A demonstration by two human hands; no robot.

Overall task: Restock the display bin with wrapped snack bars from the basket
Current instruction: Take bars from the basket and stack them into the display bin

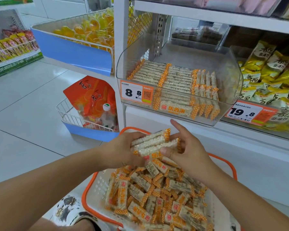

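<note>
A white basket with an orange rim (90,184) sits low in front of me, full of several wrapped snack bars (157,197) with orange checkered ends. Above it, my left hand (122,147) grips a small stack of snack bars (153,142). My right hand (187,147) touches the stack's right end, thumb under it and fingers spread. The clear display bin (227,90) stands on the shelf above, with neat rows of the same bars inside and an 8.8 price tag (135,93) on its front.
A bin of yellow snack packs (265,77) with a 19.8 tag stands to the right. At left are a blue-fronted wire basket of orange jellies (83,32) and a lower wire basket (90,114) with an orange bag and a bottle. Pale floor tiles spread left.
</note>
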